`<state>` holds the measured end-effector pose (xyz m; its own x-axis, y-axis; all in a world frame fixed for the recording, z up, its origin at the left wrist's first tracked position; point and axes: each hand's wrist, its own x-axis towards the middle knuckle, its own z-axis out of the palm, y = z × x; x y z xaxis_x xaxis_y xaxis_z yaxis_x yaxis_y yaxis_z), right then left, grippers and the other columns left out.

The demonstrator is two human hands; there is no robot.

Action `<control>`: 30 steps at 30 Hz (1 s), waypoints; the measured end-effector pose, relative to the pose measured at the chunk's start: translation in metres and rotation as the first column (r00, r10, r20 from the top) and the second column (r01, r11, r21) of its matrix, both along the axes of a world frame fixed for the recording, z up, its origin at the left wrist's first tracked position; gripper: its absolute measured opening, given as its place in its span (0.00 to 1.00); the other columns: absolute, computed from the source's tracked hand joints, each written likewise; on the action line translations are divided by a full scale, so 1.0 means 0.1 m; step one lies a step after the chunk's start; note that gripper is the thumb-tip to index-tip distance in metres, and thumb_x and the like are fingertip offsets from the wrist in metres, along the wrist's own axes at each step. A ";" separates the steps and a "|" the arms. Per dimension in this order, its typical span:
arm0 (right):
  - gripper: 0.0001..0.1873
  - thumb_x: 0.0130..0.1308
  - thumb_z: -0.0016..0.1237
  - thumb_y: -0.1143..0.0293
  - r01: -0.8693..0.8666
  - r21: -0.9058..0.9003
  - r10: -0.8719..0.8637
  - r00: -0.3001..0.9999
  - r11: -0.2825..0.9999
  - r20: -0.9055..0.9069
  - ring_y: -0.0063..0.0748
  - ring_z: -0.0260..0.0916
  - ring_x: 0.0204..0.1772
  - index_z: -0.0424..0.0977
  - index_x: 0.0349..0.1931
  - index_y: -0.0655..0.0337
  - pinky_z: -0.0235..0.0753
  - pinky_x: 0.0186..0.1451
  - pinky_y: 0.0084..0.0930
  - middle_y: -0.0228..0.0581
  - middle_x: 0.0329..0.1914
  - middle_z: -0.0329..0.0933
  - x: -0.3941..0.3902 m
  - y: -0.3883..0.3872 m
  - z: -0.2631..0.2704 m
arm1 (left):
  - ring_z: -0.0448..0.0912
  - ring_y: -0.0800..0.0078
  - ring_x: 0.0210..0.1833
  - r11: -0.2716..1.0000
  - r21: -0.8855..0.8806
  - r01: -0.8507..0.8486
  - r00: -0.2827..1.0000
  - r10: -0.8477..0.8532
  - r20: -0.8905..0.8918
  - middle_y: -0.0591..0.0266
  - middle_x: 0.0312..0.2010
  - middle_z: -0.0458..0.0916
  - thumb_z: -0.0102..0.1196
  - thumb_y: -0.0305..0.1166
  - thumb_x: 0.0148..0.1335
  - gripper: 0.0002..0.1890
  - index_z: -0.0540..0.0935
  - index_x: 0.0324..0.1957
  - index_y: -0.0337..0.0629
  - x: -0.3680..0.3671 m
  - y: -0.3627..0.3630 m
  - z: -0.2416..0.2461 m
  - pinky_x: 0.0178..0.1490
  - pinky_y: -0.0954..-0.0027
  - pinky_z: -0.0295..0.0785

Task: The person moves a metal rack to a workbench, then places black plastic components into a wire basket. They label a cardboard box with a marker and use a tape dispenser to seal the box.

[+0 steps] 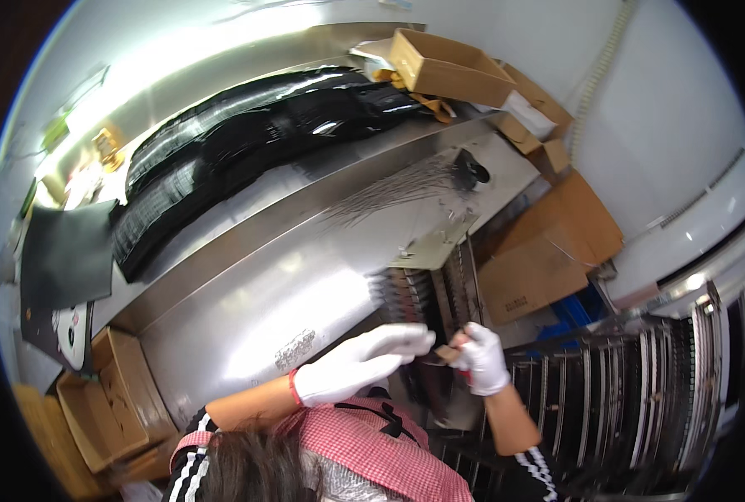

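My left hand (372, 364), in a white glove, reaches flat with its fingers stretched out, and nothing shows in it. A short distance to its right, my right hand (482, 361), also gloved in white, is closed on a small brown piece (449, 354). Blur hides what that piece is. Something red shows at the palm. Past the hands stands a dark rack with toothed strips (407, 292), its near part blurred. A pale plate (435, 246) rests at the rack's far end, on the steel worktable (247, 314).
Thin metal wires (397, 188) lie fanned out beside a black holder (471, 169). Black wrapped bundles (253, 132) line the back shelf. Cardboard boxes stand at the far right (548, 245), top (454, 66) and lower left (112, 401). Slatted metal racks (598, 401) fill the lower right.
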<state>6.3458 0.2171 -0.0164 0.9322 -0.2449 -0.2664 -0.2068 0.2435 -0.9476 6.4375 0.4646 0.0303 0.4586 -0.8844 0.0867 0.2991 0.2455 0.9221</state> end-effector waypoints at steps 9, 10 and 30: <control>0.19 0.61 0.59 0.57 -0.049 -0.551 0.367 0.794 0.833 0.484 0.36 0.79 0.30 0.76 0.35 0.67 0.77 0.36 0.30 0.42 0.26 0.79 0.72 0.50 -0.31 | 0.69 0.72 0.30 0.628 0.102 -0.772 0.596 0.770 -0.228 0.59 0.27 0.75 0.36 0.50 0.71 0.29 0.74 0.50 0.27 -0.23 -0.29 0.39 0.41 0.69 0.66; 0.29 0.61 0.57 0.46 -0.088 -0.401 0.281 0.847 0.912 0.452 0.35 0.79 0.37 0.74 0.42 0.69 0.77 0.40 0.29 0.45 0.36 0.79 0.75 0.51 -0.32 | 0.68 0.72 0.28 0.568 0.136 -0.812 0.547 0.821 -0.164 0.59 0.28 0.75 0.35 0.47 0.71 0.27 0.74 0.49 0.28 -0.32 -0.24 0.35 0.39 0.69 0.66; 0.32 0.69 0.45 0.50 -0.736 0.579 0.510 0.669 0.352 0.540 0.43 0.68 0.63 0.62 0.63 0.68 0.67 0.64 0.36 0.51 0.62 0.70 1.36 1.49 0.53 | 0.59 0.40 0.61 -0.468 -0.159 -0.869 -0.314 0.274 0.909 0.36 0.57 0.59 0.69 0.37 0.38 0.57 0.48 0.68 0.29 -0.33 0.14 -0.97 0.66 0.45 0.52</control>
